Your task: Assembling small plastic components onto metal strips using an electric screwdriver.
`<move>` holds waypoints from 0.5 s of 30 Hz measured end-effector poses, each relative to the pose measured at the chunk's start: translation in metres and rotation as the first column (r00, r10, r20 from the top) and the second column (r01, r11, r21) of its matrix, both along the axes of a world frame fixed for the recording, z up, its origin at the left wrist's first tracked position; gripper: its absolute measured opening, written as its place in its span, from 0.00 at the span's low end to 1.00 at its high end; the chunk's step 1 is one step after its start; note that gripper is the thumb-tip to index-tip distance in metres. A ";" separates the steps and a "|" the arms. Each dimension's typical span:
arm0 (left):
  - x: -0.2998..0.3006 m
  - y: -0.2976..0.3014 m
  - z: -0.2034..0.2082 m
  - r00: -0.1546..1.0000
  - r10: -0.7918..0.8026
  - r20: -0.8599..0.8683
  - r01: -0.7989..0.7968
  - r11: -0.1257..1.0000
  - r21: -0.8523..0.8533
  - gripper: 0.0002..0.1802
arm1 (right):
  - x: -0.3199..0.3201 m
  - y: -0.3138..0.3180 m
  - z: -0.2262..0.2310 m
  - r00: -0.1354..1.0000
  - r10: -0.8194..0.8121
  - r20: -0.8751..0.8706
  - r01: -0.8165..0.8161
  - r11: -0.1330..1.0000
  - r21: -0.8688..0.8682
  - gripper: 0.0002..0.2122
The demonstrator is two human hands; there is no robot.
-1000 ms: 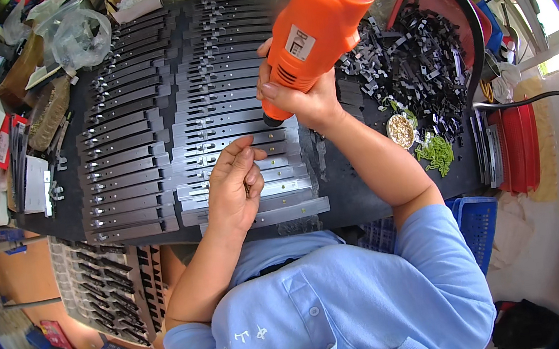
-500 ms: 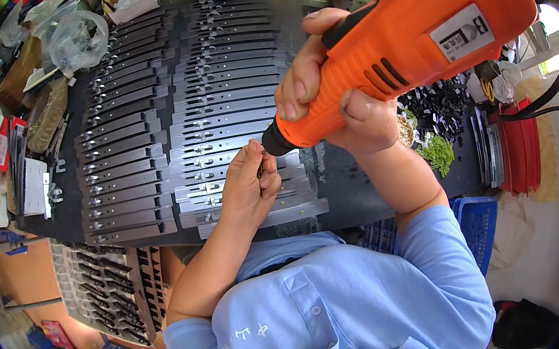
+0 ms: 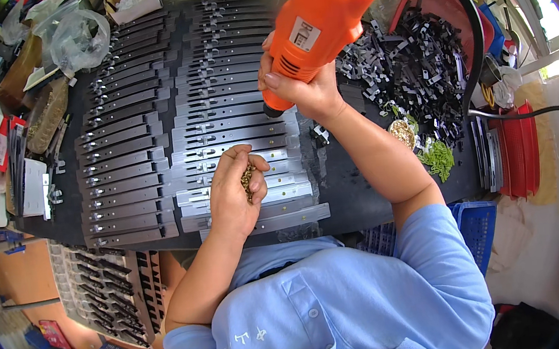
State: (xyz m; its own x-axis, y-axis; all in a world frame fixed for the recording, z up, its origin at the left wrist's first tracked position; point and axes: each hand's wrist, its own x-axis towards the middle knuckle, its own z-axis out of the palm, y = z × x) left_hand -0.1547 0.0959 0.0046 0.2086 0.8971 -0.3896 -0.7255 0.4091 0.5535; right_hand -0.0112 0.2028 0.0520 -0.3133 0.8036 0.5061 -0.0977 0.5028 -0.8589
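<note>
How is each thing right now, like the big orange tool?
Left hand: curled, holding tiny gold pieces
Right hand: gripping the orange tool
Orange tool: tip over the metal strips
Metal strips: laid in two columns
Black parts: heaped loosely
Green pieces: piled
Clear bag: crumpled

The right hand [image 3: 315, 94] grips an orange power tool [image 3: 318, 18] over metal strips [image 3: 236, 123]; the left hand [image 3: 230, 197] holds small brass-coloured screws [image 3: 248, 182].
</note>
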 end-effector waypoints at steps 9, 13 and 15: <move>-0.003 0.006 -0.011 0.999 0.015 0.043 -0.017 0.999 0.045 0.08 | -0.006 0.000 -0.002 1.000 0.005 0.007 -0.005 0.999 -0.038 0.16; -0.001 0.008 -0.015 0.997 0.027 0.072 -0.030 0.999 0.043 0.09 | -0.007 -0.001 -0.004 1.000 -0.025 0.012 0.025 1.000 0.016 0.18; 0.002 0.010 -0.017 0.998 0.007 0.067 -0.006 1.000 -0.017 0.11 | -0.006 -0.006 0.003 0.998 -0.054 -0.019 0.053 0.999 -0.003 0.19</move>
State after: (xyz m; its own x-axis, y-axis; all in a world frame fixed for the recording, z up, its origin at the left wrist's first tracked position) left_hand -0.1529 0.1063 -0.0119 0.2292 0.8920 -0.3896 -0.7635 0.4130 0.4965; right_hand -0.0176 0.1971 0.0549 -0.2603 0.8204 0.5092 -0.0869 0.5053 -0.8586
